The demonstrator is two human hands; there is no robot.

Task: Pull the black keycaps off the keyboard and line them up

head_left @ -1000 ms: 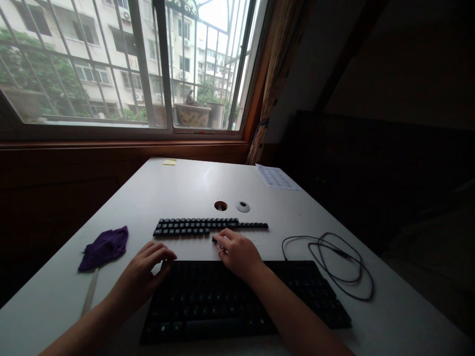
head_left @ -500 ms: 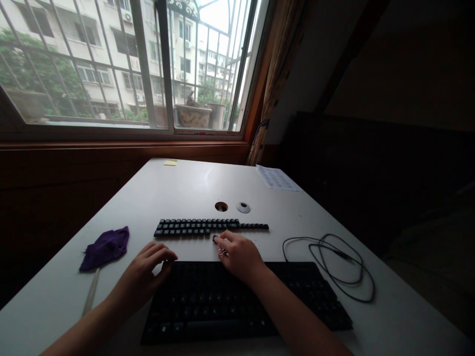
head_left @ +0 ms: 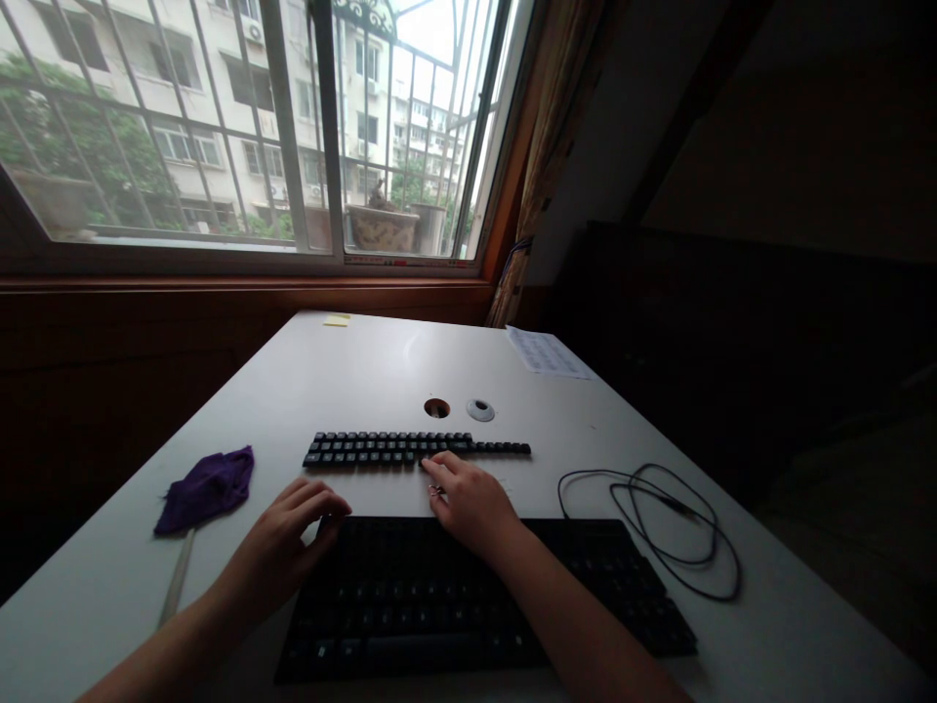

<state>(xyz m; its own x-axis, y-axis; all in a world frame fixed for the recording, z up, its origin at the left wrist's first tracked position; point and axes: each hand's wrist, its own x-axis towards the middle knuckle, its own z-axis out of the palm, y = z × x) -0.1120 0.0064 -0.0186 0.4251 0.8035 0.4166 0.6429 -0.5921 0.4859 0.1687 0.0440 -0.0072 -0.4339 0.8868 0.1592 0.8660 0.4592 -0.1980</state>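
In the head view my right hand (head_left: 472, 503) pinches a small black keycap (head_left: 423, 462) at the open end of the nearest row of loose keycaps (head_left: 358, 458). These keycaps stand in neat rows on the white table. My left hand (head_left: 297, 522) rests at the upper left corner of the black keyboard (head_left: 421, 649), fingers stretched loosely forward and apart from the thumb. The keyboard lies below both hands, its upper part dark and partly covered by my right forearm. Letters on the keycaps are too small to read.
A purple cloth (head_left: 206, 490) lies on the left over a pale flat strip (head_left: 176, 581). On the right a black cable (head_left: 713, 532) is coiled. Farther back are a cable hole (head_left: 437, 408), its round cover (head_left: 480, 409), printed paper (head_left: 549, 353) and yellow notes (head_left: 337, 320).
My right hand has moved the keycap slightly away from me, up to the end of the nearest keycap row. My left hand has stayed at the keyboard's corner.
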